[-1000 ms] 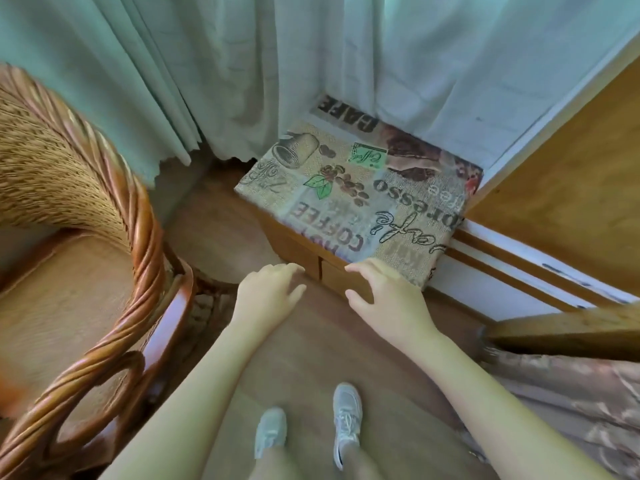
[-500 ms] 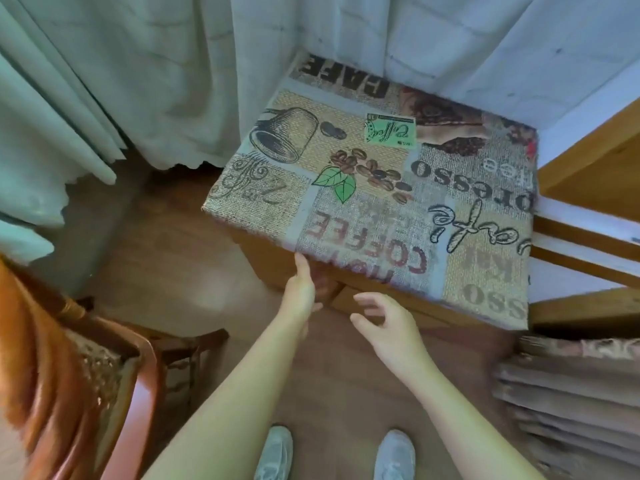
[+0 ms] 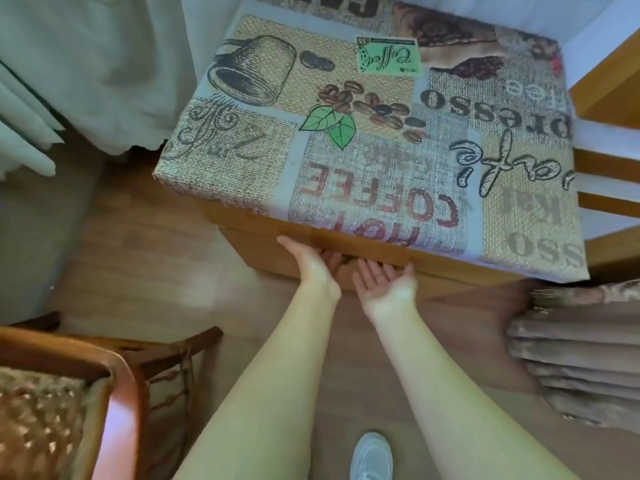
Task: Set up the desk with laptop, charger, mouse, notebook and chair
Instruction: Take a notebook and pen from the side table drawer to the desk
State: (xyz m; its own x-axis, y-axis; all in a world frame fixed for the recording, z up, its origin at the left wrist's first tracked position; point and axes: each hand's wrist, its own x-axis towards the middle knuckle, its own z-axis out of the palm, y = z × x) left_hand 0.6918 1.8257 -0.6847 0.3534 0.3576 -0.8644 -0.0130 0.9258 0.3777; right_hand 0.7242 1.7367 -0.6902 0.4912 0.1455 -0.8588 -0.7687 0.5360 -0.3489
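Observation:
A small wooden desk (image 3: 363, 245) stands under the window, its top covered by a cloth printed with coffee motifs (image 3: 363, 133). My left hand (image 3: 313, 263) is at the desk's front rail, thumb up against the wood and fingers hidden beneath it. Beside it, my right hand (image 3: 386, 284) is turned palm up, fingers spread, with the fingertips reaching under the same rail. The wicker chair (image 3: 117, 386) with a reddish wooden frame is at the lower left, partly out of view. No laptop, charger, mouse or notebook is visible.
Pale curtains (image 3: 86, 64) hang at the upper left down to the wooden floor (image 3: 156, 271). Folds of brown fabric (image 3: 575, 358) lie at the right. A wooden frame (image 3: 609, 84) borders the desk on the right. My shoe (image 3: 372, 457) is below.
I have moved closer to the desk. Both hands went from hovering in front of it to its front rail, the left one slipping under and the right one turning palm up.

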